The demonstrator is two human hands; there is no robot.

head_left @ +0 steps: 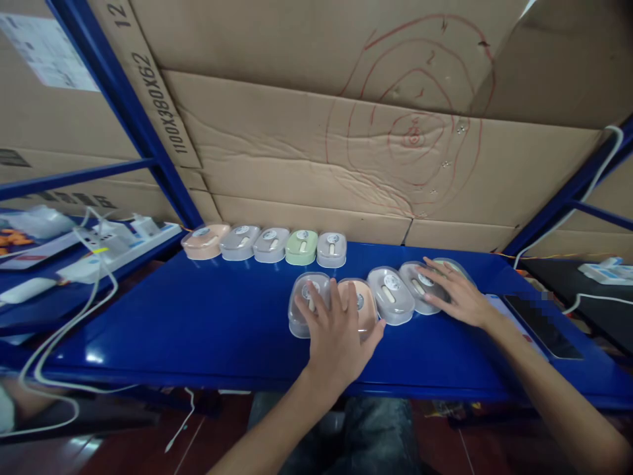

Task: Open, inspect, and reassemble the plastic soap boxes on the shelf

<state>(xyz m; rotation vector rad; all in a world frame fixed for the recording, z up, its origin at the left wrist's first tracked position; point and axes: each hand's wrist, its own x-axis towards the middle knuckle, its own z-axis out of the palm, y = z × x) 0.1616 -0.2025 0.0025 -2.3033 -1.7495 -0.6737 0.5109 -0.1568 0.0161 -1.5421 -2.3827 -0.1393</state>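
Cases (270, 244) on blue table (198, 323): 5 behind, 5 under 2 hands (341, 333).

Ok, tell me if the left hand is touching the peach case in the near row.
Touching. The head view shows the left hand lying flat, fingers spread, over the peach case and the grey case beside it.

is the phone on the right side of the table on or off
Off, as far as shows: the phone lies flat on the blue table with a dark, unlit screen, beside the right hand.
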